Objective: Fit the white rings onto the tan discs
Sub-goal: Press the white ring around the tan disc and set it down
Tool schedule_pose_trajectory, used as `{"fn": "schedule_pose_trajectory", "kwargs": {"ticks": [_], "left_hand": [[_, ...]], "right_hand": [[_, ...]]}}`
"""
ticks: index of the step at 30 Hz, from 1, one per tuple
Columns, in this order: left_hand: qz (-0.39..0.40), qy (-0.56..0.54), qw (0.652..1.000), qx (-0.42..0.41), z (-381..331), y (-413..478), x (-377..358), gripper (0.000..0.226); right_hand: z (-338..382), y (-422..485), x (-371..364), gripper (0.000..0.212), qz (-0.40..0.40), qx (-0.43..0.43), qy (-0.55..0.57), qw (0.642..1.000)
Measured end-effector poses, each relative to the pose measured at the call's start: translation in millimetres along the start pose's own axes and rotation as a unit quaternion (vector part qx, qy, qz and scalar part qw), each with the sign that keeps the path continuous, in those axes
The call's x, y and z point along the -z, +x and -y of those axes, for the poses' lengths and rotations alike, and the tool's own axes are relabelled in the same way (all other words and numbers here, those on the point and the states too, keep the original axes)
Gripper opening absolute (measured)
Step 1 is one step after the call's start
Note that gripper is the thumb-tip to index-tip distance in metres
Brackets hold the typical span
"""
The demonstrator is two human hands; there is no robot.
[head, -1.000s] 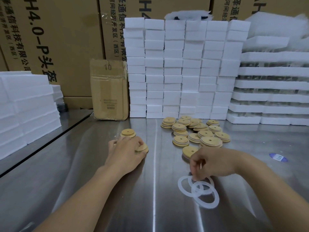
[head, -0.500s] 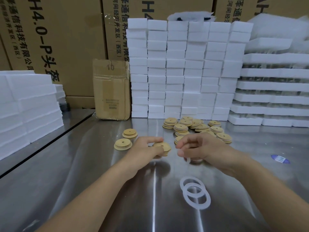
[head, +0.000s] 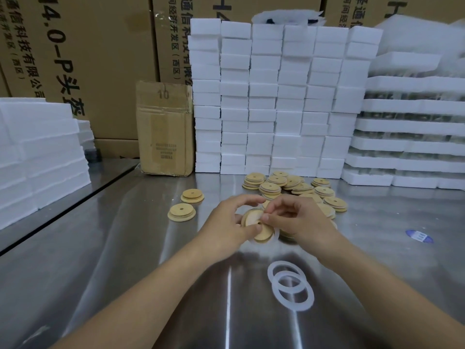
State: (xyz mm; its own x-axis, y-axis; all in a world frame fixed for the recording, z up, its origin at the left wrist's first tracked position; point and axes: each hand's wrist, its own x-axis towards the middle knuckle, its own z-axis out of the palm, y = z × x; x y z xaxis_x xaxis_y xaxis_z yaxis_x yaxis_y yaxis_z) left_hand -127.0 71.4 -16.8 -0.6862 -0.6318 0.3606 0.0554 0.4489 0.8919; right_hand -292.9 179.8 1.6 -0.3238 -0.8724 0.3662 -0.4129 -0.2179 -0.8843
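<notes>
Between disc pile (head: pixel 289 185) and two loose rings (head: pixel 292 285), left hand (head: pixel 226 222) and right hand (head: pixel 299 220) pinch one tan disc (head: pixel 254 219).

Bright overhead glare streaks on steel table (head: pixel 125 260), wide-angle edge bowing.

One tan disc (head: pixel 260 235) with a small centre hole is held up and tilted. The left hand (head: pixel 226 220) grips it while the right hand (head: pixel 299 217) pinches a thin white ring (head: pixel 276 234) that shows along its lower right edge. Two spare rings (head: pixel 292 285) lie flat and overlapping in front of the hands, a loose heap of discs (head: pixel 289 187) sits just behind them, and off to the left lie a stepped disc (head: pixel 181 212) and a second stepped disc (head: pixel 192 195), both flat and slightly apart.
</notes>
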Motion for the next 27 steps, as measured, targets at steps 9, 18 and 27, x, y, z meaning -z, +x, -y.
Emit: {"fn": "schedule_pose_trajectory", "kwargs": {"ticks": [9, 18, 27], "left_hand": [[-0.051, 0.059, 0.997, -0.006, 7, 0, 7, 0.038], [-0.056, 0.080, 0.995, -0.025, 10, 2, 11, 0.018], [-0.030, 0.016, 0.999, 0.016, 4, 3, 20, 0.013]], "right_hand": [[-13, -3, -9, 0.015, -0.015, 0.018, -0.155, 0.988], [-16, -8, -14, 0.019, -0.031, 0.059, -0.196, 0.978], [-19, -1, -14, 0.017, -0.026, 0.020, -0.098, 0.995]]}}
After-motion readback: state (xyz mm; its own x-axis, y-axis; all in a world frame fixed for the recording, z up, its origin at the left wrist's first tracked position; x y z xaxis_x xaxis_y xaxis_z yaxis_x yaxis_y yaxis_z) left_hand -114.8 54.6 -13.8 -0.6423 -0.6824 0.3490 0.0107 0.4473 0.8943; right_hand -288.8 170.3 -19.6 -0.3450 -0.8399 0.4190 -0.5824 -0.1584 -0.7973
